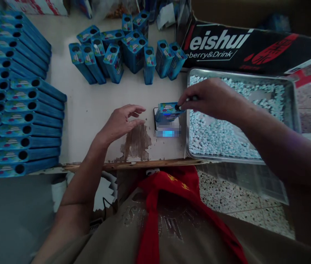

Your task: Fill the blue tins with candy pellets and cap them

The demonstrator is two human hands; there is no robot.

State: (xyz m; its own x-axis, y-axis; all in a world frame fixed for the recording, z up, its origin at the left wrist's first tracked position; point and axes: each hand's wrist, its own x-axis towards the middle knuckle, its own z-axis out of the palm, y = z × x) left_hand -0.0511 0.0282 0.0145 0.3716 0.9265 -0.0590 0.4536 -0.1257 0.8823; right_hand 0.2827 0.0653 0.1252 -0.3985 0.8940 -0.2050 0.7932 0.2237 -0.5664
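A small blue candy tin (167,112) with a round hole in its top stands on a little digital scale (168,128) with a lit display. My right hand (206,97) reaches over the tray's left edge, its fingers pinched together right at the tin's hole. Something small and dark shows between those fingers, too indistinct to name. To the left of the scale, my left hand (122,123) hovers above the table with thumb and fingers apart, holding nothing. Under my right forearm lies a metal tray (190,146) spread with pale blue and white candies (216,135).
Several blue tins (114,62) stand at the back of the table, their holes facing up. Rows of more tins (31,126) fill the left side. A black printed carton (243,51) borders the tray's far side. The table's wooden front edge (133,165) runs before my body.
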